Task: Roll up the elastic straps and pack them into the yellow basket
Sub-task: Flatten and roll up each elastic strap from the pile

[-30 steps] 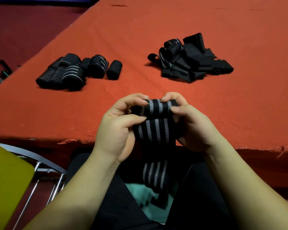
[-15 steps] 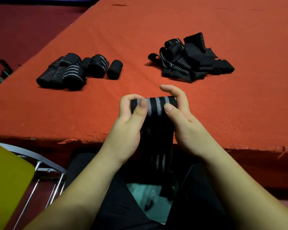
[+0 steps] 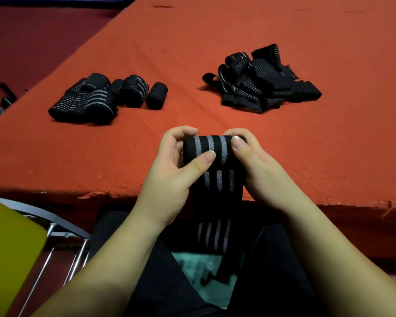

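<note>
A black elastic strap with grey stripes [image 3: 217,179] is partly rolled at its top end, just above the table's near edge. My left hand [image 3: 169,177] grips the roll's left side, thumb pressed across the front. My right hand [image 3: 258,170] grips its right side, thumb on top. The strap's loose tail hangs down over my lap. Several finished rolls [image 3: 101,99] lie in a row at the left of the red table [image 3: 329,156]. A heap of unrolled straps [image 3: 265,83] lies at the right. A yellow surface [image 3: 7,255] shows at the lower left.
A metal chair frame [image 3: 64,234] stands beside the yellow surface, below the table's edge. Dark clip-like items [image 3: 2,99] lie on the floor at far left. A teal cloth [image 3: 206,275] rests on my lap.
Both hands turned the roll another wrap toward me. The left thumb slid across the front and the grey stripes on the hanging part came back into sight.
</note>
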A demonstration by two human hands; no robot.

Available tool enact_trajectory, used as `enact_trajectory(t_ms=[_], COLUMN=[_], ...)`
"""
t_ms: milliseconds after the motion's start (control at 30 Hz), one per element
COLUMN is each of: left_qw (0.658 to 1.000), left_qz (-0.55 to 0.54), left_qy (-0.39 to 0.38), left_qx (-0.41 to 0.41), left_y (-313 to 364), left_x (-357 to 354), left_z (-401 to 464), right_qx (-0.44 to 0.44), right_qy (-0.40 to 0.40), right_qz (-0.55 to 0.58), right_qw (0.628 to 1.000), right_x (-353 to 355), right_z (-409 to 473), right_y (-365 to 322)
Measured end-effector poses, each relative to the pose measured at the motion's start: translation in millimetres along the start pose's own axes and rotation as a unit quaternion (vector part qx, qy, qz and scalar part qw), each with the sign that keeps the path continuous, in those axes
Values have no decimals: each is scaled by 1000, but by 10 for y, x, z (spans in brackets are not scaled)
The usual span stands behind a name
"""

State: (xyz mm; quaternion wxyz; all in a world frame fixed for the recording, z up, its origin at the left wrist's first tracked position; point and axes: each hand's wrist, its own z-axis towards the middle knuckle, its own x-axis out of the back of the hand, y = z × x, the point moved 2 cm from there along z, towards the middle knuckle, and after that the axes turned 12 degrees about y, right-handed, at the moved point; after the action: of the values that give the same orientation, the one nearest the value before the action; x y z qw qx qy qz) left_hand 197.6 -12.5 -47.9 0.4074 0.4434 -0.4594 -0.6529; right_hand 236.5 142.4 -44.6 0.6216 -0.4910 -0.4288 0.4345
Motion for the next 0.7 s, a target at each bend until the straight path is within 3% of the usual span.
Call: enact_trajectory(t_ms=[167,267,400,567,700], left_qw=[998,999,998,996,997], left_qz=[67,48,0,20,23], left_qy=[6,6,-4,31,27], left_qx=[-2,7,55,80,76], left_y=[-21,-41,-55,-28,-56], left_x=[-14,-9,-5,-85,-109], left_z=[-16,-6,-10,-43,-69], right_qx=[16,16,56,112,80], right_qy=[3,-6,-12,-29,-39], right_qz=[51,72,22,-72,-25], right_qw=[999,997,998,991,996], right_x=[-33,-37,-19,-5,14], right_z=[10,13,-19,-9,-7], right_y=[-12,12,3,58,94])
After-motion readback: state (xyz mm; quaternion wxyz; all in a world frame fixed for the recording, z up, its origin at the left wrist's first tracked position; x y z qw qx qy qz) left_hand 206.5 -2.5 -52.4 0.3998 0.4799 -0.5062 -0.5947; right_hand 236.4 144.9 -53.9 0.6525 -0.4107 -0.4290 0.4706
